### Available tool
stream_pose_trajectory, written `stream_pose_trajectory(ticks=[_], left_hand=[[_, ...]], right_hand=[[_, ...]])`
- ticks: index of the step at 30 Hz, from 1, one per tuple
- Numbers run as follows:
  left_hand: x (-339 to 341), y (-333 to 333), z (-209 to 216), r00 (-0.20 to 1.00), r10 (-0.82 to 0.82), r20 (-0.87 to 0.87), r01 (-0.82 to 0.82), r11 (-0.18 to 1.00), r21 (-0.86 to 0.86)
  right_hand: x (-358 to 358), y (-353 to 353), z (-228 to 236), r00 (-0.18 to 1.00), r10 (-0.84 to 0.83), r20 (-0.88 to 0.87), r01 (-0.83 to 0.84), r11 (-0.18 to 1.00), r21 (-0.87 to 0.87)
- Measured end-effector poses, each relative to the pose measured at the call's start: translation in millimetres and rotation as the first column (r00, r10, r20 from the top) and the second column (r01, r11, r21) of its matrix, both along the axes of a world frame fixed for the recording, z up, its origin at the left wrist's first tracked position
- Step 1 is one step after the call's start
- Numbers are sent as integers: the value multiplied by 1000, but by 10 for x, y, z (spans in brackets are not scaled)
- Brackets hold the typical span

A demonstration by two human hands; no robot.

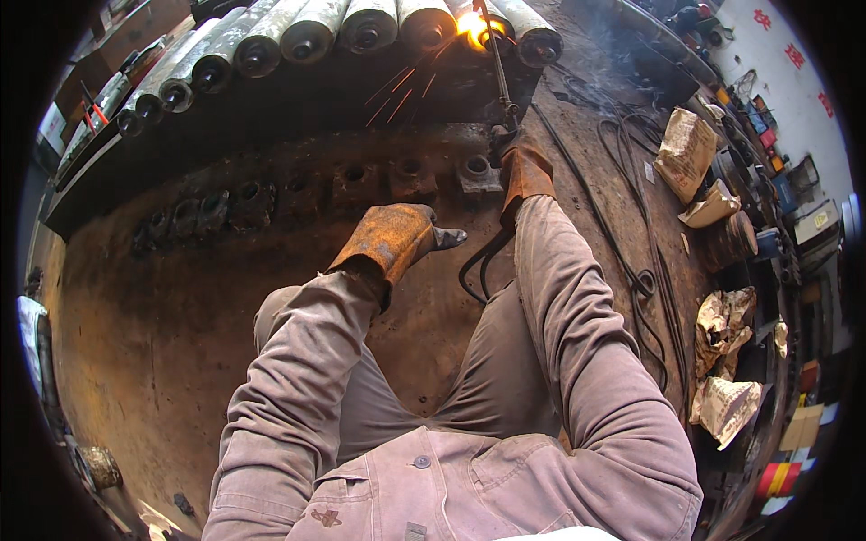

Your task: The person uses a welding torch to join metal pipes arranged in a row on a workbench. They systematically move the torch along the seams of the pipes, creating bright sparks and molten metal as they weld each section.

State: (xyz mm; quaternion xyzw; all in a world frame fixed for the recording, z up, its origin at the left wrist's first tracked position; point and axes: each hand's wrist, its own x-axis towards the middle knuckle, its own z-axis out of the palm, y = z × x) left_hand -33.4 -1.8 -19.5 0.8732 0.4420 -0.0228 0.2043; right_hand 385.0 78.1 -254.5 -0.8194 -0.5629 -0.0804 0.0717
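Note:
My right hand, in a worn orange and dark work glove, is closed around the lower end of a gas torch. The torch's long thin tube reaches up to the end of a metal roller, beside a bright orange-yellow glow. Sparks fly down and left from there. Dark hoses loop below my right hand. My left hand, gloved alike, hovers lower left with its thumb stretched out to the right. Its other fingers are mostly hidden, and nothing shows in its grasp.
Several grey rollers lie side by side on a dark metal support. Below runs a row of metal blocks with holes. Hoses trail along the right of the rusty surface, near torn paper bags and a wire spool.

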Motion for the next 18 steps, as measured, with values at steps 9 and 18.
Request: stream_pose_trajectory(ticks=[9,18], left_hand=[[-2,33,136,995,41,-91,-52,992,-119],[103,-32,125,1000,11,-25,-12,999,-37]], right_hand=[[-393,-124,616,998,13,-59,-17,998,-68],[-463,-274,1139,988,-51,-146,51,999,-7]])
